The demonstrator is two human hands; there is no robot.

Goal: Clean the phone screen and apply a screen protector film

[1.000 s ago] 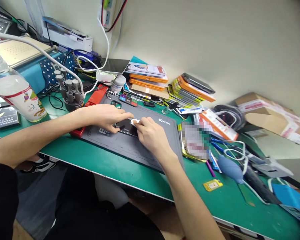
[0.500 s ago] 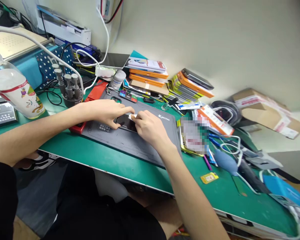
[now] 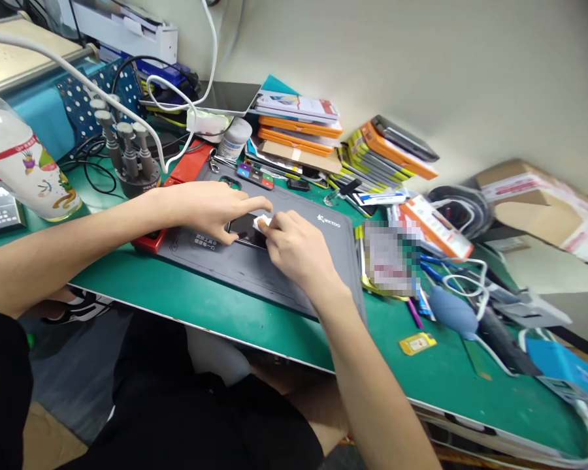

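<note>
A dark phone (image 3: 245, 230) with a glossy screen lies flat on a grey work mat (image 3: 235, 269). My left hand (image 3: 206, 207) grips the phone's left end, thumb at the near edge and fingers at the far edge. Pinched in my right hand (image 3: 298, 251) is a small white wipe (image 3: 261, 223), pressed on the screen. That hand covers the phone's right end. Behind the phone, a small strip with coloured squares (image 3: 255, 175) and a pair of scissors (image 3: 215, 161) rest at the mat's far edge.
Left of the mat stand a screwdriver holder (image 3: 134, 176) and a large bottle (image 3: 27, 163). Stacked orange boxes (image 3: 298, 138) line the wall. At the right are a blue-grey air blower (image 3: 451, 311), a yellow lighter-like item (image 3: 417, 343) and tangled cables.
The camera view has shifted slightly. My right hand has moved a little over the screen, and more of the white wipe shows. My left hand keeps its hold on the phone.
</note>
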